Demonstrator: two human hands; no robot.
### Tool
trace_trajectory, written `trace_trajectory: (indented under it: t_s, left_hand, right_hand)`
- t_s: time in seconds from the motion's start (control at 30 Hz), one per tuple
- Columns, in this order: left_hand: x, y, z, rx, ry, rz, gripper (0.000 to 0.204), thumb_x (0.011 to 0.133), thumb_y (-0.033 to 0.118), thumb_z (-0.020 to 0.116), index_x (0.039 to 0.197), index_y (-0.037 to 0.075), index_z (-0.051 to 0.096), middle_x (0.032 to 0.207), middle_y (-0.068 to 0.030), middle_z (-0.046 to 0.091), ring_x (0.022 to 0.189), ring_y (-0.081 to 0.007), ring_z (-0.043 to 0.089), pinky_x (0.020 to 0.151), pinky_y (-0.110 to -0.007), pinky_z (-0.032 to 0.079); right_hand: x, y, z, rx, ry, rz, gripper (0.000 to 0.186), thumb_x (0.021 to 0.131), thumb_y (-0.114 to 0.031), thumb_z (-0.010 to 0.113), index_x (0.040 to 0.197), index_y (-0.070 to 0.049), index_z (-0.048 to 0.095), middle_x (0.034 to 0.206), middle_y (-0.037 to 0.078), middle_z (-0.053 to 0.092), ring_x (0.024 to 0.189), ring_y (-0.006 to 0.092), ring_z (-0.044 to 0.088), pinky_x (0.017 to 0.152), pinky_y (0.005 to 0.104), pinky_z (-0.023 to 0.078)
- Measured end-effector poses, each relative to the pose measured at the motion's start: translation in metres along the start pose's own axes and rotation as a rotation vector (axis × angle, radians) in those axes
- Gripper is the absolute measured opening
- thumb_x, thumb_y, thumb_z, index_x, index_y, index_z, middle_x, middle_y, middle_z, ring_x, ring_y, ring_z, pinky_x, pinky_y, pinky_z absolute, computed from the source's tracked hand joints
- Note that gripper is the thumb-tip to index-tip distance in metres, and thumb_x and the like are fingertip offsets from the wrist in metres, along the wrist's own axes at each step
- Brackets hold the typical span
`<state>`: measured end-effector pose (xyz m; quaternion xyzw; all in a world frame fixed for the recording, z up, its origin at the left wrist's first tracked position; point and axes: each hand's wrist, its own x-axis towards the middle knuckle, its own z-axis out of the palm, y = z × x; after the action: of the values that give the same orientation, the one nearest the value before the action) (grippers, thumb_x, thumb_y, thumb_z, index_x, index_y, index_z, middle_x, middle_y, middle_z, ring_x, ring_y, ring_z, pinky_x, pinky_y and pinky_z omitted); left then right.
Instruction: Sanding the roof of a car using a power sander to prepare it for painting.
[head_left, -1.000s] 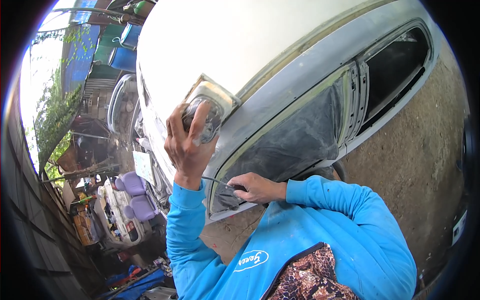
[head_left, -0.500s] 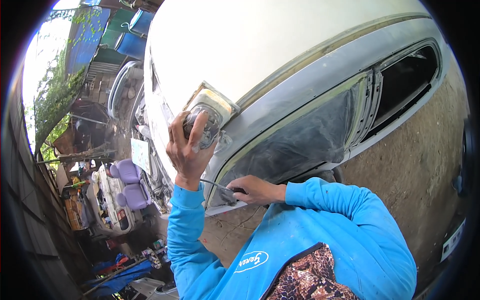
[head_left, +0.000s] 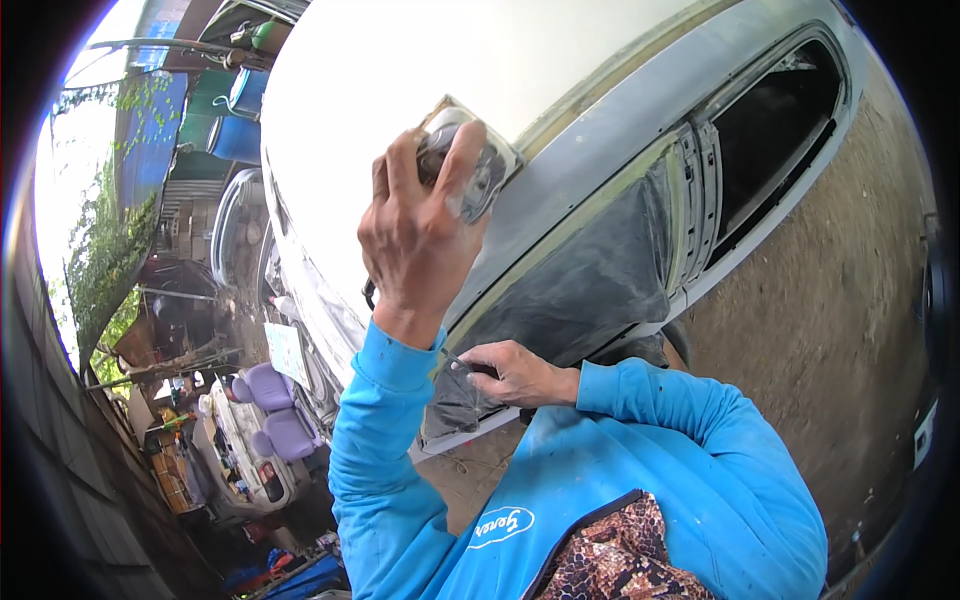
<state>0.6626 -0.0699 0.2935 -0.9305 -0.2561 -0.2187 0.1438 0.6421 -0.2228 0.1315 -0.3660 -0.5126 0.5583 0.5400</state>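
My left hand [head_left: 425, 230] is wrapped over the top of a power sander [head_left: 492, 180] with a square pad. The sander's pad lies against the white car roof [head_left: 400, 60], close to the grey roof rail [head_left: 570, 175]. Lower down, my right hand [head_left: 525, 373] is closed round a thin dark hose [head_left: 452, 356] that runs up towards my left wrist. This hand is in front of the car's side window, which is covered with dusty plastic sheet [head_left: 590, 280] edged with pale tape. My left hand and wrist hide part of the sander and the hose.
An uncovered rear window opening [head_left: 775, 130] lies at the right. Purple car seats [head_left: 275, 410] and assorted car parts stand at the left, with blue drums [head_left: 235, 138] behind. Bare dirt ground [head_left: 800, 300] borders the car's side.
The sander and my left hand have moved to the right and farther up along the roof edge. My view has shifted a little. My right hand keeps its grip on the hose.
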Motion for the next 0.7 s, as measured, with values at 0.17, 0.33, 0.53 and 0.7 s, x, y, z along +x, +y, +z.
trace_trajectory:
  t_s: [0.17, 0.33, 0.53, 0.7]
  left_hand:
    - [0.039, 0.02, 0.015, 0.008, -0.011, 0.033, 0.077, 0.062, 0.017, 0.093, 0.131, 0.032, 0.063, 0.117, -0.0083, 0.059, 0.106, -0.0284, 0.065, 0.073, -0.04, 0.063]
    - [0.041, 0.02, 0.016, 0.041, -0.055, 0.071, 0.081, 0.061, 0.019, 0.093, 0.134, 0.033, 0.061, 0.119, -0.0086, 0.059, 0.108, -0.0286, 0.065, 0.074, -0.04, 0.063]
    - [-0.008, -0.019, -0.009, 0.017, -0.068, -0.026, 0.077, 0.06, 0.015, 0.092, 0.131, 0.028, 0.064, 0.12, -0.0102, 0.059, 0.106, -0.0302, 0.065, 0.076, -0.042, 0.061]
    - [-0.069, -0.058, -0.029, 0.002, -0.04, -0.088, 0.084, 0.053, 0.01, 0.092, 0.129, 0.031, 0.065, 0.12, -0.0089, 0.059, 0.106, -0.0299, 0.065, 0.072, -0.041, 0.062]
  right_hand:
    - [0.002, -0.008, -0.016, 0.003, 0.128, -0.05, 0.027, 0.093, -0.009, 0.063, 0.117, 0.004, 0.066, 0.105, 0.025, 0.07, 0.099, 0.0414, 0.068, 0.088, 0.0435, 0.054]
    - [0.005, -0.013, -0.024, -0.037, 0.118, 0.005, 0.025, 0.094, -0.009, 0.062, 0.116, 0.003, 0.066, 0.103, 0.025, 0.07, 0.097, 0.0414, 0.068, 0.085, 0.0435, 0.054]
    - [0.004, -0.007, -0.002, -0.025, -0.008, -0.03, 0.027, 0.094, -0.011, 0.063, 0.115, 0.004, 0.066, 0.1, 0.027, 0.069, 0.092, 0.0443, 0.066, 0.082, 0.0458, 0.053]
    - [0.005, 0.0, 0.02, -0.025, -0.197, 0.047, 0.03, 0.096, -0.009, 0.062, 0.122, 0.004, 0.064, 0.103, 0.025, 0.068, 0.091, 0.0398, 0.066, 0.084, 0.0432, 0.052]
